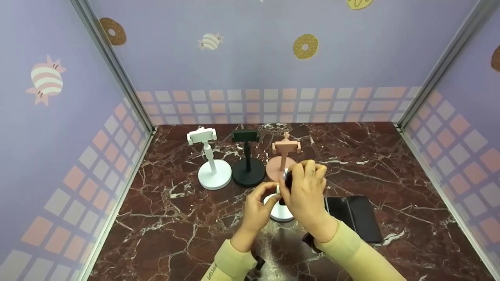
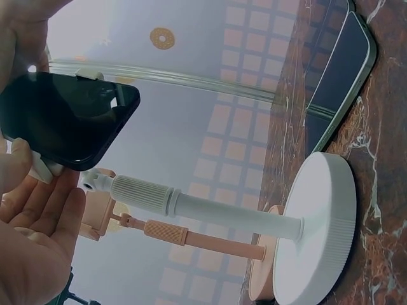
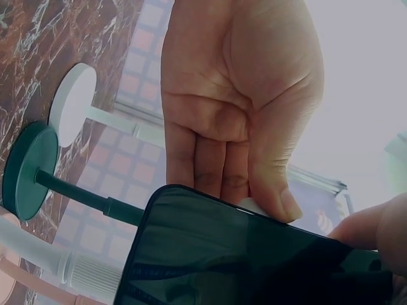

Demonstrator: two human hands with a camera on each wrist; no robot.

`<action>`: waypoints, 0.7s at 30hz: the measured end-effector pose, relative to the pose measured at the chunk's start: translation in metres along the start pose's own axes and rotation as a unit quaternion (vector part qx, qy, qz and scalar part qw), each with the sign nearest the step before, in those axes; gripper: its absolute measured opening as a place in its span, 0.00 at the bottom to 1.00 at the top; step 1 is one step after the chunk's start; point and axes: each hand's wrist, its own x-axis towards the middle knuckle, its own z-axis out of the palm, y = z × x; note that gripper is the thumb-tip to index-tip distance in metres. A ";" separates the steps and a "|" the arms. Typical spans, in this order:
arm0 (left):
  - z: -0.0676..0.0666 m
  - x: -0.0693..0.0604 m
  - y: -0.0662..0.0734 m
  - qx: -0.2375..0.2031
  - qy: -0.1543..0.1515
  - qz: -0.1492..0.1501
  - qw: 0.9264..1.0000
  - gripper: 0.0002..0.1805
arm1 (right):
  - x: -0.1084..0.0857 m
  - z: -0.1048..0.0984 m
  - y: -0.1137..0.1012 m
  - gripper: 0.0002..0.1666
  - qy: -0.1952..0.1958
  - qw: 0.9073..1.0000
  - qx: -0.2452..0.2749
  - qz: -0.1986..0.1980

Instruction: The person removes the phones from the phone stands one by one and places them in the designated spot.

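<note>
A white phone stand (image 1: 282,212) stands upright on the table, its round base (image 2: 318,235) below both hands. At its top, a dark smartphone (image 2: 70,117) lies sideways between white clamp jaws. My right hand (image 1: 306,191) grips the phone from the right, fingers curled over its far side. My left hand (image 1: 256,208) pinches the clamp's white end at the phone's left edge. In the right wrist view, the left thumb (image 3: 280,197) lies along that edge. Much of the clamp is hidden behind the phone and hands.
Behind, a white stand (image 1: 215,174), a black stand (image 1: 248,171) and a pink stand (image 1: 287,147) form a row with bare holders. Two dark phones (image 1: 365,218) lie side by side to the right. Printed panels (image 1: 250,58) wall the marbled table (image 1: 187,234) at back and sides.
</note>
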 end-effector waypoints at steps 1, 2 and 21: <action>0.000 0.000 0.000 0.001 0.000 0.001 1.000 0.14 | 0.000 0.000 0.000 0.18 -0.002 1.000 0.001 0.000; 0.000 0.000 0.000 -0.001 -0.001 0.001 1.000 0.14 | 0.000 -0.001 0.000 0.19 -0.004 1.000 0.001 0.000; -0.002 0.001 -0.001 -0.009 -0.011 0.016 1.000 0.13 | 0.001 -0.006 0.004 0.20 -0.029 0.999 0.027 -0.014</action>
